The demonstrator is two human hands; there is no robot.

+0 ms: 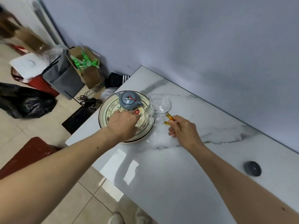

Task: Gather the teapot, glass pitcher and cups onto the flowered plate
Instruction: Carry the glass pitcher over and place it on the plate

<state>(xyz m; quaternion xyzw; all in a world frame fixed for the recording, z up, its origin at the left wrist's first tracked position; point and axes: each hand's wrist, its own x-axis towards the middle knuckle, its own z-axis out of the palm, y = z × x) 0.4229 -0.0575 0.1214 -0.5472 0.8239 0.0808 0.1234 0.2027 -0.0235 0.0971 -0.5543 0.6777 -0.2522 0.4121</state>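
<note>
Our right hand pinches the amber handle of the glass pitcher between thumb and forefinger, the other fingers curled loosely beneath. The pitcher is clear and upright, and it sits at the right edge of the flowered plate — whether its base rests on the rim or just above it, we cannot tell.

Our left hand reaches over the middle of the plate, palm down, fingers bunched together and pointing right toward a small red spot there; whether they hold anything we cannot tell, since the back of the hand hides the fingertips.

Just beyond that hand, on the far side of the plate, stands the grey-blue teapot, lid on, with a red cord across the lid.

The plate lies near the far left corner of a white marble-patterned table. One small dark grey cup sits well apart, near the table's right edge by the wall.

On the floor to the left we see a cardboard box, a grey bag and a black plastic bag.
</note>
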